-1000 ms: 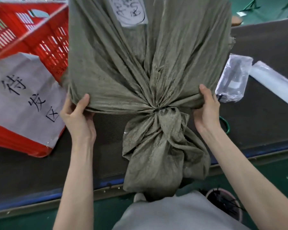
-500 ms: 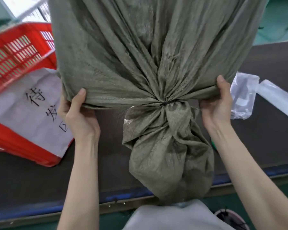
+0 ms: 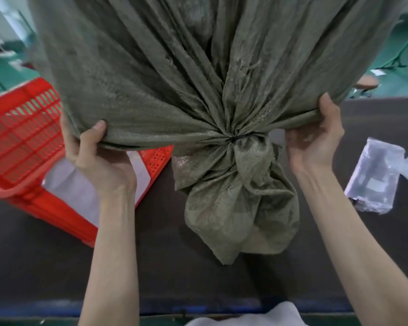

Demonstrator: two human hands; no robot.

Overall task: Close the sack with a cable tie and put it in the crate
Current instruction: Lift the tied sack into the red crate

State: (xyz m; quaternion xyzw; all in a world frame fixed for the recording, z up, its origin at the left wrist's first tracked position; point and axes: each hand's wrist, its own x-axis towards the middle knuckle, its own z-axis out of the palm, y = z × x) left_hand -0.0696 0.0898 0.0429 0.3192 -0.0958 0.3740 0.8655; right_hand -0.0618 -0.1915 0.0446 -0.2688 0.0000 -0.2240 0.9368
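We hold the tied sack point(image 3: 174, 74) aloft, left hand point(image 3: 99, 158) and right hand point(image 3: 316, 140) gripping its bottom edge beside the red crate point(image 3: 21, 128).

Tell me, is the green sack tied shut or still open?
Tied shut. A dark cable tie cinches the sack at its gathered neck, and the loose end hangs bunched below it.

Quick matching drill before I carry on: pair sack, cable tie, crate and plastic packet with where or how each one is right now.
Things:
1. sack
2. cable tie
3. crate
4. plastic packet

States:
A. lying on the dark table, right of the arms
B. cinched around the gathered neck
C. gripped at both lower corners by the left hand and right hand
D. red, standing at left, partly behind the sack

Pairs: 1-C, 2-B, 3-D, 4-A
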